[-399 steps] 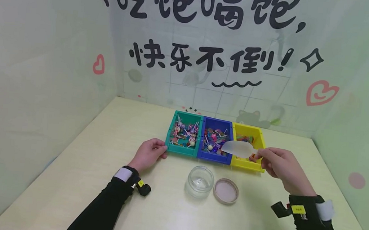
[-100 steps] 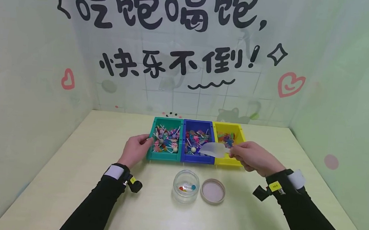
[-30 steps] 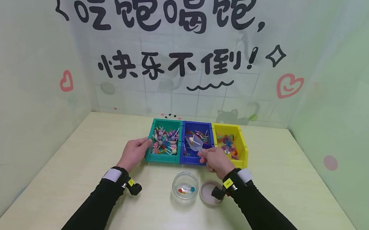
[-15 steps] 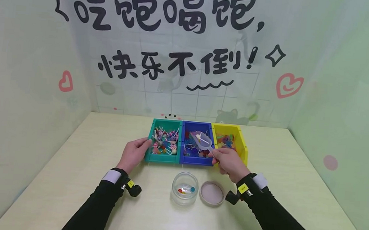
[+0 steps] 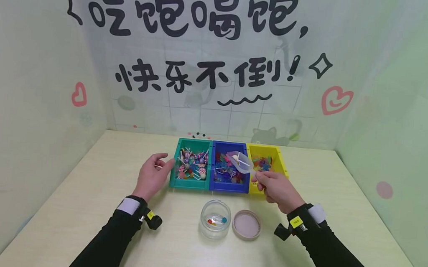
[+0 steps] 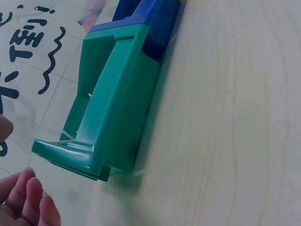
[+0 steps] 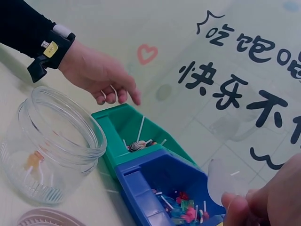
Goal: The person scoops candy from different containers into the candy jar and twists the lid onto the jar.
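My right hand (image 5: 279, 189) pinches the handle of a clear plastic scoop (image 5: 244, 164), held tilted above the blue bin (image 5: 228, 187). A pale candy piece and a white stick show in the scoop's bowl. Miniature lollipops and colourful pieces fill the blue bin. Just left of the green bin (image 6: 123, 108) is my left hand (image 5: 152, 178), its fingers loosely bent and apart from the rim. In front stands a glass jar (image 5: 214, 230) with a few red, orange and blue pieces at its bottom. The jar's round lid (image 5: 246, 225) lies beside it, inner side up.
A yellow bin (image 5: 280, 166) with colourful candies joins the blue bin on the right, partly behind my right hand. The row of bins stands near the back wall (image 5: 207, 120), which bears dark lettering. Pale wooden tabletop (image 5: 189, 259) extends in front.
My right hand has drawn the scoop up and rightward from the blue bin's candies. My left hand has let go of the green bin's side. Earlier, pieces appeared in the jar.
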The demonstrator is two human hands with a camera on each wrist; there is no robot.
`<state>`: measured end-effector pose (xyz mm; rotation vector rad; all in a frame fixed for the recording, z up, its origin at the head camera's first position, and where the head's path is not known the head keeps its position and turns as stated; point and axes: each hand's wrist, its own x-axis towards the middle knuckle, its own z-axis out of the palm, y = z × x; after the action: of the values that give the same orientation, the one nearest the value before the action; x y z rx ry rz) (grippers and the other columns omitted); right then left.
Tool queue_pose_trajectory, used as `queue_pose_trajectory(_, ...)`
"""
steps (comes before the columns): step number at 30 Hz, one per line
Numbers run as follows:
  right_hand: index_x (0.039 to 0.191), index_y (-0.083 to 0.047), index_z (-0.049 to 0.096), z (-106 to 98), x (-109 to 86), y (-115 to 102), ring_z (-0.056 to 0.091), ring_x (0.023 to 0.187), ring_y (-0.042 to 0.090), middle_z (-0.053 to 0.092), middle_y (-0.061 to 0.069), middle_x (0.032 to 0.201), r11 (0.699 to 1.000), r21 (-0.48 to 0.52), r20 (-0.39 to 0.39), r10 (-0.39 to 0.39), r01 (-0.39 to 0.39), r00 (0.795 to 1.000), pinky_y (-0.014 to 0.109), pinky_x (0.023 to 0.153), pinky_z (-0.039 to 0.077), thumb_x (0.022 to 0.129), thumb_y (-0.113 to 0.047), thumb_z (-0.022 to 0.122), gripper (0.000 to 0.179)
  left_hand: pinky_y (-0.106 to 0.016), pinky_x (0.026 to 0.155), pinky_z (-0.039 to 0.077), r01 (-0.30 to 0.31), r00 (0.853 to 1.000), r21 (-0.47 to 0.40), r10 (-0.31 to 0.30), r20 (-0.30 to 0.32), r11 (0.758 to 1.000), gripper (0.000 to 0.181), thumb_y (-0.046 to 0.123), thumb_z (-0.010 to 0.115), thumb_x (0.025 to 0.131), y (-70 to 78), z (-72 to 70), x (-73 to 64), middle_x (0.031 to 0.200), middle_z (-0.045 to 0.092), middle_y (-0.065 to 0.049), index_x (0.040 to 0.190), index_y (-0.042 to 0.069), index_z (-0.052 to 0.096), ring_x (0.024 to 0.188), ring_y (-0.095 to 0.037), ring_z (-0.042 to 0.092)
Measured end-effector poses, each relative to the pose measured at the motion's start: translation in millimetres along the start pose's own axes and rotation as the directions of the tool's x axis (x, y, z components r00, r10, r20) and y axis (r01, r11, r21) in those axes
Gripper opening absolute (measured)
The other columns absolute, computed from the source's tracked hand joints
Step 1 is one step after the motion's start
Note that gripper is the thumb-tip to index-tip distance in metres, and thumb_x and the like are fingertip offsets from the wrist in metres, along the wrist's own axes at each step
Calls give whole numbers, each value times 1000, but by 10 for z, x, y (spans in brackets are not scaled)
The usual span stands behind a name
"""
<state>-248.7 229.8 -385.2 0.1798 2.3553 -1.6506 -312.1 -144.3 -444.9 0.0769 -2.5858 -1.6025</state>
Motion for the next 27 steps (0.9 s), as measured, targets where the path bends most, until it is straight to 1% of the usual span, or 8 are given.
queue_pose_trajectory(3, 130, 4, 66, -42, -31, -15, 32, 59, 13, 54, -1, 84, 1000, 0, -3, -8, 8, 1000, 24, 55, 26, 118, -35, 52, 43, -27, 80, 52, -32, 999, -38, 30, -42, 999, 63, 48, 65, 110, 69, -22, -63, 124, 60, -13, 158, 12, 48, 107, -27, 59)
queue_pose_trajectory(6, 128, 3, 66, -80, -62, -25, 32, 59, 13, 53, -1, 83, 1000, -11, -2, -22, 22, 1000, 24, 55, 26, 118, -36, 52, 43, -28, 87, 54, -73, 997, -80, 71, -30, 994, 61, 44, 67, 110, 158, -35, -146, 129, 61, -13, 158, 12, 47, 114, -28, 61)
queue_pose_trajectory(10, 124, 1, 68, -121, -109, -38, 32, 60, 13, 51, -1, 83, 999, -22, -3, -30, 30, 1000, 24, 54, 26, 117, -37, 53, 42, -32, 96, 58, -110, 992, -117, 116, 51, 987, 61, 44, 69, 109, 273, -30, -269, 139, 62, -13, 158, 14, 49, 126, -29, 64)
queue_pose_trajectory(14, 121, -1, 68, -156, -165, -58, 32, 60, 13, 50, -1, 83, 999, -25, -4, -32, 31, 999, 24, 54, 26, 117, -37, 53, 39, -40, 104, 59, -134, 978, -103, 148, 146, 986, 64, 46, 70, 108, 331, 9, -388, 147, 62, -11, 160, 14, 48, 133, -30, 64)
queue_pose_trajectory(18, 118, -2, 68, -198, -210, -67, 33, 60, 13, 48, -1, 82, 999, -30, -3, -36, 36, 999, 24, 55, 27, 117, -38, 53, 38, -47, 112, 55, -192, 946, -82, 207, 248, 978, 66, 41, 73, 107, 346, 58, -517, 155, 59, -12, 161, 13, 47, 139, -32, 62)
queue_pose_trajectory(22, 115, -3, 68, -243, -249, -69, 33, 61, 13, 47, -2, 80, 998, -34, 8, -54, 55, 998, 25, 54, 26, 116, -39, 54, 38, -54, 116, 55, -231, 899, -93, 249, 360, 969, 71, 38, 77, 105, 341, 116, -638, 163, 52, -14, 163, 13, 46, 146, -36, 58)
queue_pose_trajectory(24, 115, -4, 68, -260, -269, -67, 33, 61, 13, 48, -2, 80, 997, -36, 18, -62, 63, 998, 25, 54, 26, 116, -39, 55, 38, -58, 118, 53, -227, 880, -107, 251, 404, 968, 74, 38, 79, 103, 339, 147, -695, 166, 49, -14, 164, 15, 46, 148, -39, 56)
queue_pose_trajectory(27, 115, -5, 69, -283, -294, -56, 34, 62, 13, 48, -2, 81, 997, -47, 28, -66, 67, 997, 25, 54, 27, 116, -40, 55, 38, -61, 118, 52, -211, 860, -111, 238, 451, 971, 77, 41, 82, 100, 334, 192, -768, 168, 48, -13, 165, 20, 46, 149, -41, 54)
